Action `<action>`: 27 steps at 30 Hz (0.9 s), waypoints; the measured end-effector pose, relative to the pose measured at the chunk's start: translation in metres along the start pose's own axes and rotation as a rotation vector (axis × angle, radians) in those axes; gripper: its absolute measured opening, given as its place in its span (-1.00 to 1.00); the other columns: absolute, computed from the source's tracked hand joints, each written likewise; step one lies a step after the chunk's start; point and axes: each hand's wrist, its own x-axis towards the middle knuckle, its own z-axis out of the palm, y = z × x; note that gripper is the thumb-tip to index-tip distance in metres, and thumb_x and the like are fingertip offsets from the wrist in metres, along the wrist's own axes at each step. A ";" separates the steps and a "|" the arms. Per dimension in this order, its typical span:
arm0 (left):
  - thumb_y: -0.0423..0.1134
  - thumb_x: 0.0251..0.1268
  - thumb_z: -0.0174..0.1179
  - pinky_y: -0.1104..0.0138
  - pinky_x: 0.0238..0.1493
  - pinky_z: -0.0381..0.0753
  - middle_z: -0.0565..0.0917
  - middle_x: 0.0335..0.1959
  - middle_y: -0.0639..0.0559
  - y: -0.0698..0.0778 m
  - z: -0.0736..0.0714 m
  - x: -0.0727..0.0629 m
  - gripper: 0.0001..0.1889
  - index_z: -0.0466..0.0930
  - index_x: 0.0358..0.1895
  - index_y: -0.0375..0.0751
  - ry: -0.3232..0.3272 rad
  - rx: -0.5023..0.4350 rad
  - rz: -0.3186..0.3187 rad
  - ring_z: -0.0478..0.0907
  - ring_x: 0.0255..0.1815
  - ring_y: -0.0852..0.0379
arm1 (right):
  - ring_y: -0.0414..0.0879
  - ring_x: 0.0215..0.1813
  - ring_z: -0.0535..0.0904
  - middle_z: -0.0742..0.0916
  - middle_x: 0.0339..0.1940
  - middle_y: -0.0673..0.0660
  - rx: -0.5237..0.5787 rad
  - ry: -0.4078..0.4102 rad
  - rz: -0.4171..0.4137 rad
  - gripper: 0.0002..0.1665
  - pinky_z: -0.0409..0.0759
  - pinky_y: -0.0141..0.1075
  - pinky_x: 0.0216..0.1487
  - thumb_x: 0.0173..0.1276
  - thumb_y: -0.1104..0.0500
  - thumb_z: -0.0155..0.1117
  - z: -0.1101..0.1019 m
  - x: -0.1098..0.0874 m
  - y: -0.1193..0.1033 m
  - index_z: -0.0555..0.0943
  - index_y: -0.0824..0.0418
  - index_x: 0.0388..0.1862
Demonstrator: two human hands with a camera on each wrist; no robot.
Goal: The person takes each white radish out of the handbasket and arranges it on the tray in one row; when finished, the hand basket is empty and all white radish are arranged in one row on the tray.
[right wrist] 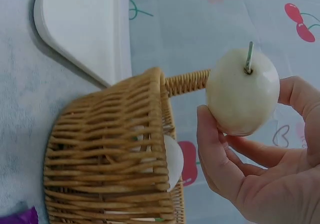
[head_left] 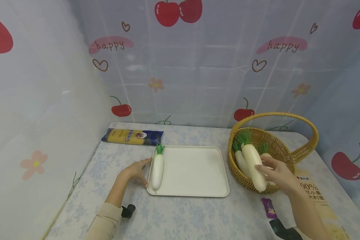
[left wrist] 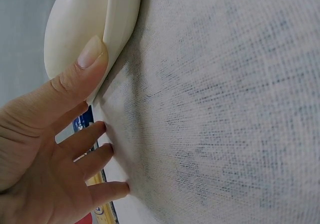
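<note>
My right hand (head_left: 277,175) holds a white radish (head_left: 254,166) with green leaves, its thumb and fingers around the sides. The radish is tilted over the wicker basket (head_left: 235,171), and the right wrist view shows its root end (right wrist: 242,97) above the basket's rim. Other white radishes (head_left: 241,162) lie inside, partly hidden by the held one. At the left edge of a white tray (head_left: 195,173), my left hand (head_left: 134,171) has its fingers spread, the thumb touching the rim. Along that side of the tray lies one white radish (head_left: 157,171), leaves pointing away.
A blue and yellow pasta packet (head_left: 133,136) lies behind the tray. The basket's tall handle (head_left: 276,114) arches over it. Near my right forearm are a small purple packet (head_left: 269,208) and a yellowish package (head_left: 318,203). Printed curtains (head_left: 195,83) enclose the table (head_left: 180,220).
</note>
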 end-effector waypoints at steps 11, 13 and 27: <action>-0.28 -0.48 0.61 -0.19 0.34 0.12 0.13 0.44 -0.31 0.003 -0.001 -0.004 0.20 0.11 0.45 -0.20 -0.002 0.013 0.000 0.03 0.42 -0.34 | 0.29 0.14 0.48 0.40 0.20 0.54 0.029 -0.019 -0.003 -0.21 0.65 -0.13 -0.09 0.44 0.04 0.06 0.014 -0.005 -0.007 0.07 0.53 0.40; -0.28 -0.48 0.61 -0.18 0.35 0.11 0.13 0.44 -0.31 0.003 -0.001 -0.004 0.21 0.11 0.45 -0.21 -0.003 0.010 0.001 0.03 0.42 -0.34 | 0.31 0.15 0.46 0.41 0.21 0.53 0.027 -0.015 0.006 -0.20 0.64 -0.13 -0.07 0.44 0.02 0.07 0.015 -0.006 -0.007 0.07 0.52 0.41; -0.28 -0.46 0.60 -0.15 0.36 0.11 0.13 0.44 -0.31 0.002 -0.001 -0.004 0.19 0.10 0.45 -0.20 -0.003 0.010 0.012 0.04 0.43 -0.32 | -0.01 -0.09 0.63 0.46 0.14 0.49 0.179 -0.025 0.010 -0.25 0.68 -0.21 -0.18 0.41 0.11 0.11 0.030 -0.018 -0.012 0.11 0.50 0.39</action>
